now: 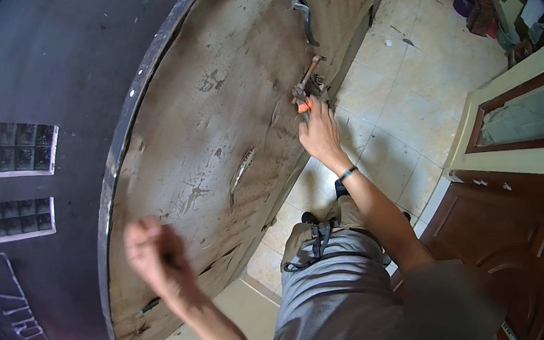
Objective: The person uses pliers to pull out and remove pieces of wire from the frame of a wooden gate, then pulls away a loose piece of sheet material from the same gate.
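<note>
A worn, scratched wooden door (213, 130) stands open in front of me. My right hand (318, 130) is closed on the orange grips of a pair of pliers (306, 87), whose jaws are at the lock area on the door's edge, below a dark metal pull handle (305, 20). My left hand (153, 252) is raised in front of the door's lower part, blurred, fingers curled in a loose fist; nothing shows in it.
A dark wall with glass-block windows (1, 152) is on the left. Pale floor tiles (404, 86) lie beyond the door. A brown panelled door (524, 234) is at right, and bags and clutter (479, 5) sit in the far corner.
</note>
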